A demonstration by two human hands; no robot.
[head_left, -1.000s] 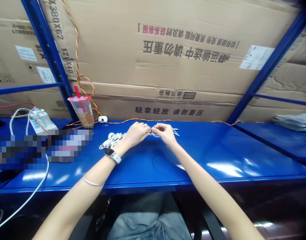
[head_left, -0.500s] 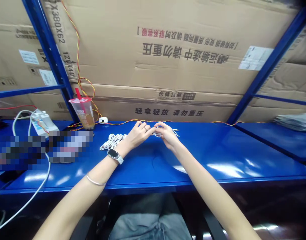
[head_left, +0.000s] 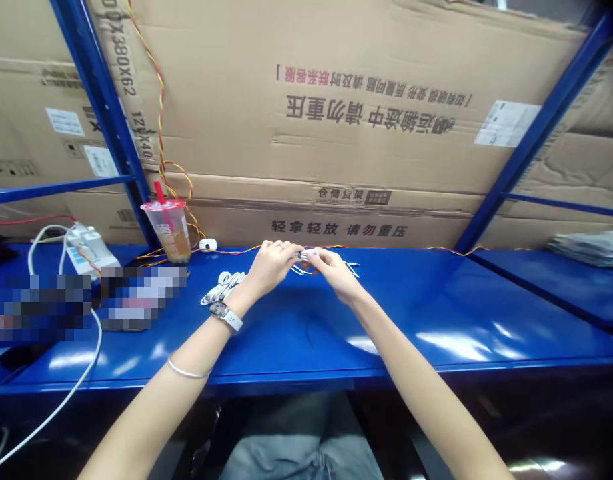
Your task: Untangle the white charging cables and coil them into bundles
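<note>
Between my two hands is a small white cable (head_left: 310, 254), bunched into a coil, with a dark band at its left part. My left hand (head_left: 273, 263) pinches the coil's left side, fingers closed. From the right, my right hand (head_left: 335, 272) grips the other side with thumb and fingers. A thin white loop hangs below the fingertips. White cable ends (head_left: 353, 267) show just beyond my right hand; whether they belong to the held cable I cannot tell. Several coiled white cables (head_left: 223, 288) lie on the blue shelf surface (head_left: 296, 333) beside my left wrist.
A drink cup (head_left: 170, 230) with a red straw stands at the back left, near a small white case (head_left: 207, 245). Further left are a white power strip (head_left: 92, 250) and a blurred patch. Cardboard (head_left: 306, 153) closes the back; blue posts (head_left: 479, 210) rise at the sides.
The hands have turned slightly, and more of the white coil with its dark band now shows between the fingers. A thin loop has come into view below them. The camera has tilted slightly.
</note>
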